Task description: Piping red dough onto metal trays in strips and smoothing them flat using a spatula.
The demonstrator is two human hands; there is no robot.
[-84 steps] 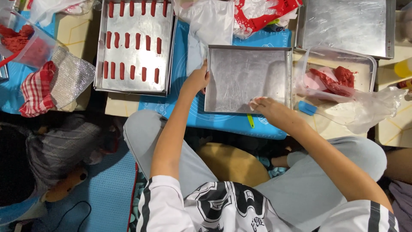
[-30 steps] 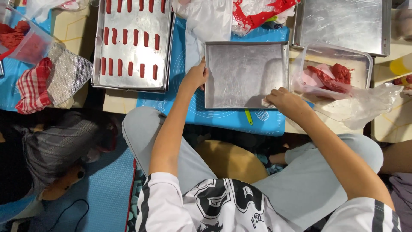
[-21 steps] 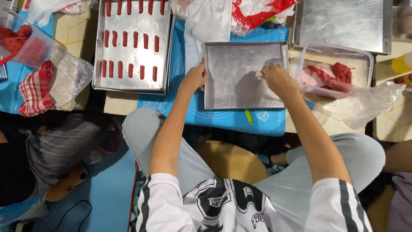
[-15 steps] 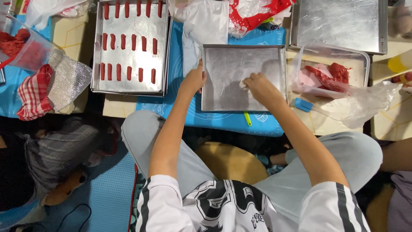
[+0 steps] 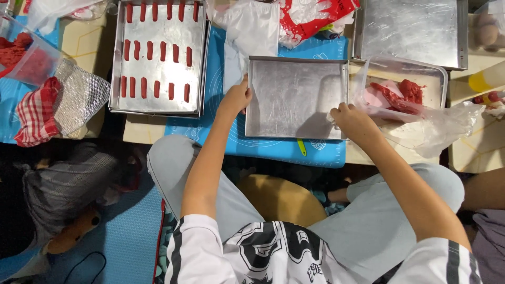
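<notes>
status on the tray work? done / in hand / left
Done: tray of red strips, three rows laid. In hand: bare metal tray, left hand on its left edge, right hand at its right edge. Left: red dough sits in the plastic-lined tub; the middle tray holds no strips.

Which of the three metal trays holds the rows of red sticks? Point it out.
The left tray, beyond the left hand. The middle tray, which both hands touch, and the far-right tray carry no sticks.

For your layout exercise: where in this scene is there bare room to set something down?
The empty tray between the hands is bare, as is the tray at top right. The left tray is crowded with red strips; plastic bags clutter the top.
</notes>
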